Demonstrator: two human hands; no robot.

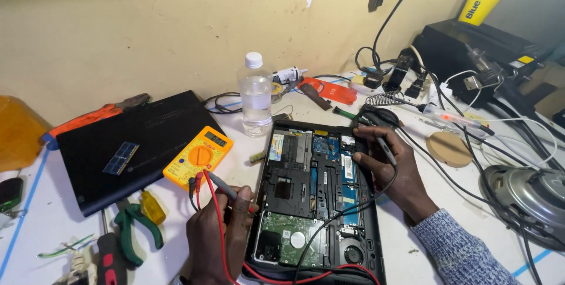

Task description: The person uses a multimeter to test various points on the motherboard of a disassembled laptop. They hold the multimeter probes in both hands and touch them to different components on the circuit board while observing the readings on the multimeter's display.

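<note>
An opened laptop (315,196) lies underside up, circuit boards bared. Left of it sits a yellow multimeter (198,155). The right hand (391,167), at the laptop's right edge, pinches the black probe (384,146). The left hand (220,235), at its left edge, grips the red probe (226,189).

The left hand (219,232) covers the near left edge of the open laptop (315,196), and the picture's bottom edge cuts off its wrist. The round metal pan (532,194) on the right is cut off too. The tip of the black probe (385,149) hides under the right hand (391,170).
</note>
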